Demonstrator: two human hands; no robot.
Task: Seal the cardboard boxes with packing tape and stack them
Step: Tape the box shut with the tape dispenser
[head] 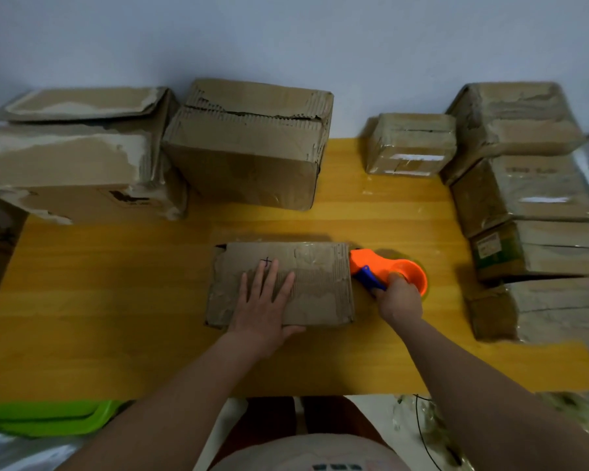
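Note:
A small worn cardboard box (315,283) lies flat in the middle of the yellow wooden table (116,300). My left hand (264,300) presses on its top with fingers spread and straight. My right hand (400,295) grips an orange tape dispenser (385,266) with a blue part, held against the box's right edge. A shiny strip of tape shows on the box top near the dispenser.
Two large torn boxes (72,154) (249,144) stand at the back left. A small taped box (410,144) sits at the back right, beside a stack of taped boxes (531,212) along the right edge. A green bin (48,416) lies below the table's left front.

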